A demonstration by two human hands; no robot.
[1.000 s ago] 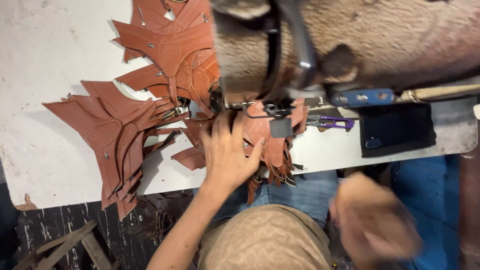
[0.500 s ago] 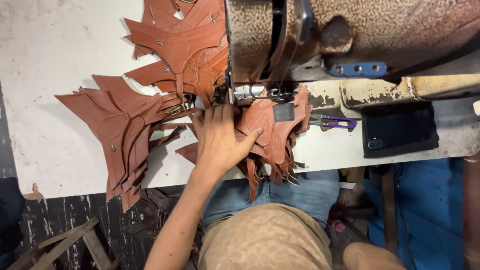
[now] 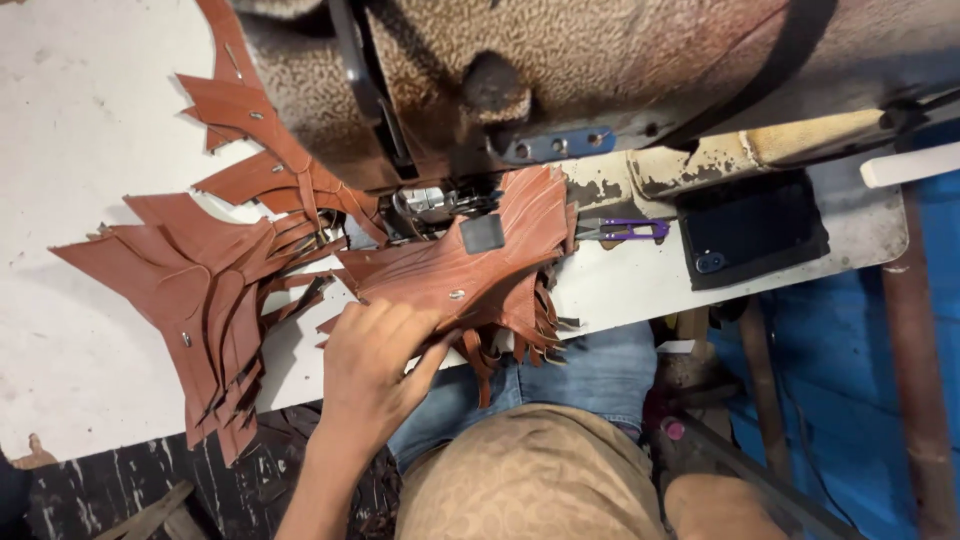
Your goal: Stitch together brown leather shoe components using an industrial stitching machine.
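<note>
The left hand (image 3: 375, 365) rests at the near edge of the white desk (image 3: 80, 130), its fingers (image 3: 395, 318) curled narrow and pressing on a brown leather piece (image 3: 470, 265) lying under the sewing machine (image 3: 560, 80). More leather pieces (image 3: 190, 290) fan out toward the desk's left side. The right hand is out of view.

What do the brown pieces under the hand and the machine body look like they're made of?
Brown pieces: leather or leather-like sheet, matte reddish-brown, with grained lines, stitching and metal snaps. The left hand rests on them. Machine body: probably metal, with a mottled, worn brown finish. Table: a white, scuffed surface.
</note>
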